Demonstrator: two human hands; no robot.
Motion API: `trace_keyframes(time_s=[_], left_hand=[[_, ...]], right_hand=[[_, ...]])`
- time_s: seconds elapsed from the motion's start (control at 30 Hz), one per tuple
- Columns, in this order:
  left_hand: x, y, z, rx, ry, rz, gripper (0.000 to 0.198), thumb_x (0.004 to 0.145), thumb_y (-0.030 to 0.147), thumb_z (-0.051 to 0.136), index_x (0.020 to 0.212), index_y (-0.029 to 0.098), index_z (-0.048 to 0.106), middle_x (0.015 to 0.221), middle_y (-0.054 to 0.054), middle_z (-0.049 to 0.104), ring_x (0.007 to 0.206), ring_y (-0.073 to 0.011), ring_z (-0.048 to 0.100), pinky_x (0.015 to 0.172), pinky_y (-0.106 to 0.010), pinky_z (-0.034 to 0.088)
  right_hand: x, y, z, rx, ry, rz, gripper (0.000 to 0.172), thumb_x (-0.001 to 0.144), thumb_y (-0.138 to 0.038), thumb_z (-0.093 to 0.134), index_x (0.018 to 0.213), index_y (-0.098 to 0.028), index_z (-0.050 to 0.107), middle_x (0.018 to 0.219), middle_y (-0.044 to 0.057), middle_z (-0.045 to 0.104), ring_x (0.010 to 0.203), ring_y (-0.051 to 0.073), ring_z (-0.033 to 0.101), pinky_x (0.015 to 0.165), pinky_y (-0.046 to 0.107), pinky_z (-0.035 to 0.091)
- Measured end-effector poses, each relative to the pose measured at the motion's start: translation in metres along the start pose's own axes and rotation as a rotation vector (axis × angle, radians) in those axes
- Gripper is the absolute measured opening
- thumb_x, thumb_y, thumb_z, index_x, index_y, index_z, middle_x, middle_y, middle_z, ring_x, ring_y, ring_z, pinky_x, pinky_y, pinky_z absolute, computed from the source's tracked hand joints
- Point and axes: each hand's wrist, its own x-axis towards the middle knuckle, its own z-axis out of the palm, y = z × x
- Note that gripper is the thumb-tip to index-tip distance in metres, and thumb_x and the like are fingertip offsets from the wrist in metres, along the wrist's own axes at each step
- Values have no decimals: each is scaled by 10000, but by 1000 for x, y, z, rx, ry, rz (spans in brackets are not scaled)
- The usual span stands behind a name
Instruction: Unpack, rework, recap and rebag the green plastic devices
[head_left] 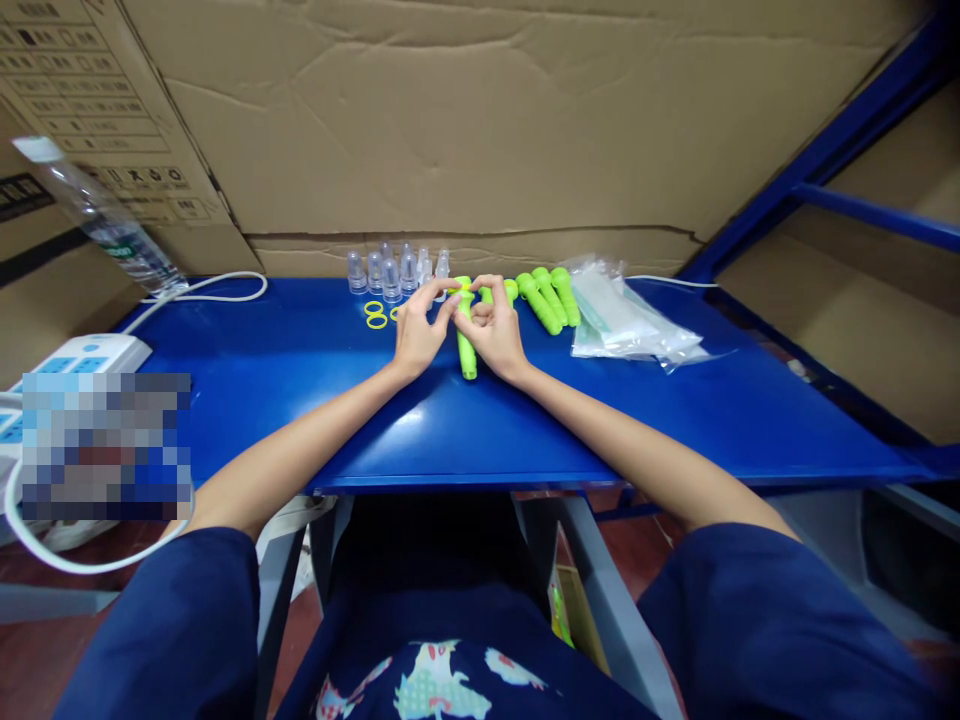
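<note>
Head view, nearest first: navy clothing (765,620) with a printed pattern fills the bottom, and two bare forearms reach out over a blue table (675,430). Above the tabletop, around its middle, the left hand (420,325) and right hand (499,330) meet at a lime-green handle (466,355), its lower end pointing back toward the person. Thumb and forefinger of each hand are pinched in at its upper end, where a bit of yellow shows between the fingertips; the right hand's other fingers are curled. To the left lies a white power strip (82,355) with a white cable (247,287). Just beside the left hand are thin yellow rings (376,321), one partly hidden by it. Farther back stands a cluster of clear domed caps (391,282). Right of the hands, three more green handles (551,300) lie side by side, near clear plastic bags (630,320). At the far left a clear bottle (112,225) leans, and brown cardboard (487,120) rises behind everything.
</note>
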Motion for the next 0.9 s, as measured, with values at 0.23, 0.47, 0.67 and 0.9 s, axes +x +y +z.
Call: trace_keyframes(time_s=[0.23,0.47,0.67,0.9], left_hand=[[1,1,-2,17,-11,29,281,1017,483,601,1039,241,742,1122,-72,793,1056,-214,738,1005,-338,557],[-1,-12,6,-181,28,-88,385,965,547,688,1189,238,643,1201,-104,780,1127,-212,759,955,-324,581],[-3,-13,7,-129,23,-121,343,971,542,680,1119,234,654,1168,-76,775,1069,-191,764,879,-281,567],[-4,-11,9,-136,42,-134,331,944,521,728,1067,226,640,1128,-63,765,985,-189,767,845,-301,574]], right_hand=[[-1,3,2,44,19,25,628,859,-698,713,1212,-310,369,660,-61,372,530,179,440,504,323,373],[0,1,2,107,27,25,672,826,-784,692,1116,-305,322,669,-80,361,499,150,384,481,316,330],[-2,1,5,156,10,20,721,822,-831,660,1168,-315,294,706,-79,352,507,147,405,484,313,368],[-2,12,4,157,-1,33,747,822,-811,684,1223,-315,296,731,-70,385,518,145,448,483,297,387]])
